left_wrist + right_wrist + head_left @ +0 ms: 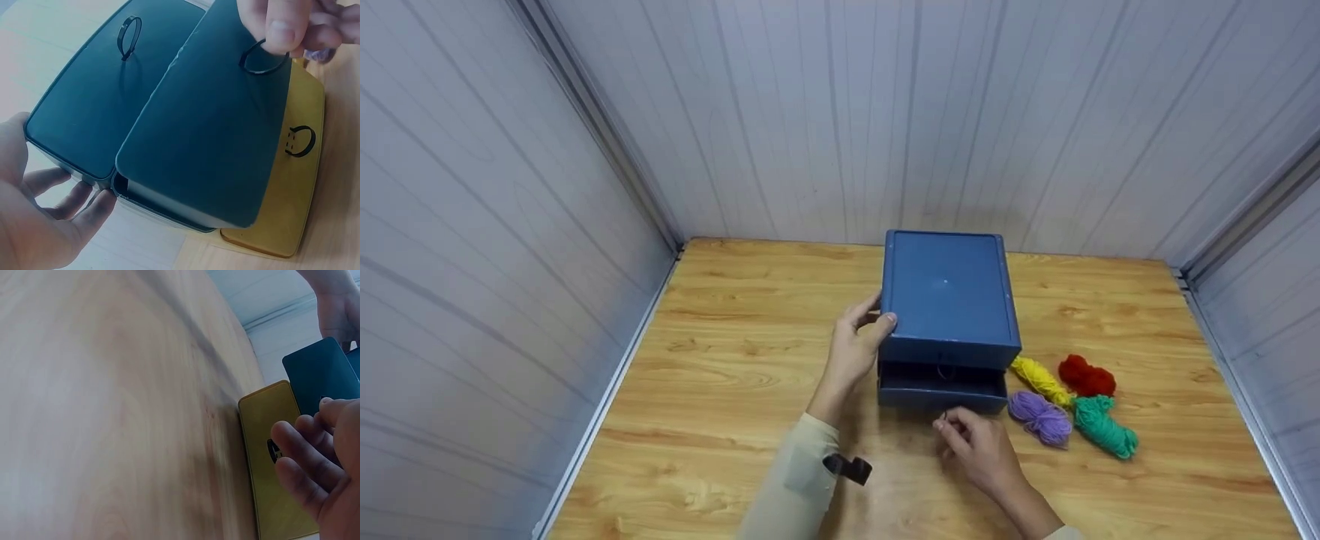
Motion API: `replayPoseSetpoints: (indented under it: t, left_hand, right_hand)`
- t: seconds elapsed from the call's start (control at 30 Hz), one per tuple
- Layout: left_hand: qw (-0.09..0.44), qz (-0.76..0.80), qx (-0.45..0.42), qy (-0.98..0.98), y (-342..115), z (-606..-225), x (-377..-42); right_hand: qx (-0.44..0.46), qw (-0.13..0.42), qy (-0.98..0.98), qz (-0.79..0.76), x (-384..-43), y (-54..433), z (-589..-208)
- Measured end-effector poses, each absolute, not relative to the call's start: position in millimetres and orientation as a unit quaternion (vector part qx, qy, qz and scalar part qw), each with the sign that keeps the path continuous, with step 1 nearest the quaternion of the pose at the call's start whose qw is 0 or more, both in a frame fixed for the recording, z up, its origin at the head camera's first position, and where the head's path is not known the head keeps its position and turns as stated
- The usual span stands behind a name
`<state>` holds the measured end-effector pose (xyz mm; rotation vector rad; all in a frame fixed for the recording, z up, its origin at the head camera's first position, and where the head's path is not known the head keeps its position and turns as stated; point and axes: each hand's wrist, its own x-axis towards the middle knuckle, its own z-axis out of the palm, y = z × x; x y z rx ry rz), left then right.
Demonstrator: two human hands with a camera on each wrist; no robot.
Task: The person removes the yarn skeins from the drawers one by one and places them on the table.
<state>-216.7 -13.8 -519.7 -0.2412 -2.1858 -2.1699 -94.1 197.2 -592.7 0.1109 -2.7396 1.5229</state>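
Note:
A blue drawer cabinet [949, 285] stands on the wooden table. Its middle drawer [197, 135] is pulled partway out, while the upper drawer [112, 84] and the yellow bottom drawer [287, 191] are closed. Each front carries a black loop handle. With thumb and fingertip, my right hand [979, 448] pinches the middle drawer's loop [261, 73]. My left hand [855, 349] holds the cabinet's left side, thumb on the top edge and fingers against the side wall. Only part of the open drawer's inside shows in the head view, and it looks dark.
Right of the cabinet lie several yarn skeins: yellow [1042, 381], red [1087, 376], purple [1040, 418] and green [1105, 427]. Pale panel walls [825, 135] enclose the table [720, 360] at the back and both sides. A black strap [851, 469] hangs at my left sleeve.

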Motion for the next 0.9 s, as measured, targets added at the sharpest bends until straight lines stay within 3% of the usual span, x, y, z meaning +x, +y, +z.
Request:
replayPoseSetpoints:
  t: [0.9]
  left_hand:
    - [0.014, -0.689, -0.083, -0.72, -17.2, -519.4, -215.9]
  right_hand:
    - [0.034, 0.014, -0.9, 0.433, -132.0, 201.6, -591.6]
